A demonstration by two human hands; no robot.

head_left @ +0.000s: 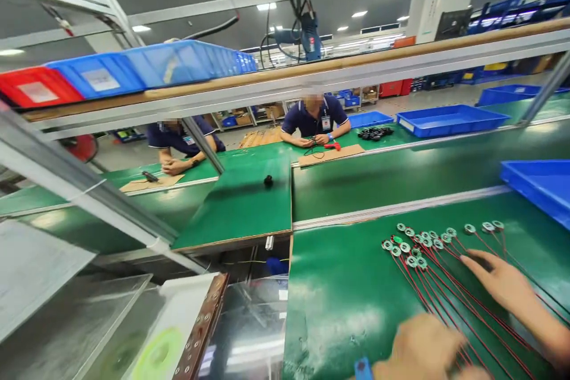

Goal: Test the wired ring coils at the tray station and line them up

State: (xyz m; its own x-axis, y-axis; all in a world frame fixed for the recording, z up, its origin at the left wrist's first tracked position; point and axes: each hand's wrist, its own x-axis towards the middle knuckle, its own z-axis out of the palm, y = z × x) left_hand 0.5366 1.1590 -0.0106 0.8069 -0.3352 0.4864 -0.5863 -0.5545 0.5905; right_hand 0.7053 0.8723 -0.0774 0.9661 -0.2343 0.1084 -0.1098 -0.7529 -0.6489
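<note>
At lower right, the green workbench [329, 309] carries many round discs [418, 243] with red wires [449, 291], and also one blue tray [538, 187].

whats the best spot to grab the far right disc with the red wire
Probably pinch its red wire just below the disc, coming from the near side, where the right hand is. The disc lies flat on the green mat, so its rim likely gives little purchase, while the wire trails away from the cluster.

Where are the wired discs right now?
In the head view, the wired discs lie at lower right on the green bench, just beyond the right hand and below-left of the blue tray.
</note>
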